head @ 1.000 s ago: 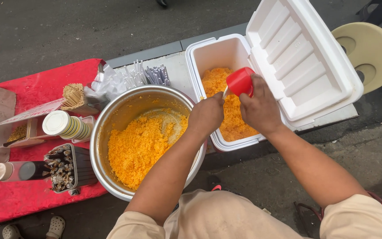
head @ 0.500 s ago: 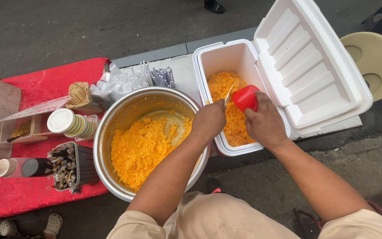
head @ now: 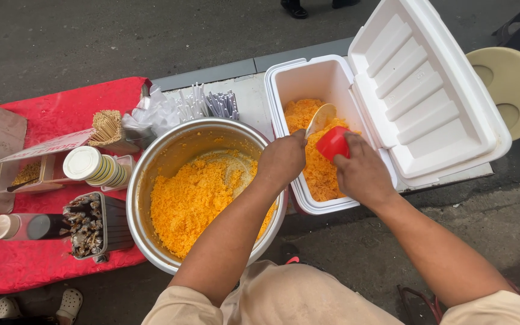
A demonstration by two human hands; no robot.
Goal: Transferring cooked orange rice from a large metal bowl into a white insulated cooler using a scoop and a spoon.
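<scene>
- The person's left hand (head: 282, 161) is closed around the handle of a pale flat rice paddle (head: 321, 119), whose blade points up over the open white foam cooler box (head: 308, 78).
- The right hand (head: 362, 171) grips a small red plastic cup (head: 333, 142), tilted, just above the orange shredded food (head: 322, 174) in the box.
- The paddle blade is touching the cup rim.
- Just left of the box stands a big round metal bowl (head: 151, 174) with more orange food, on a red cloth (head: 43, 114).

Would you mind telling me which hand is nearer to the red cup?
Right. The right hand holds the red cup over the cooler; the left hand is beside it, holding a pale paddle.
</scene>
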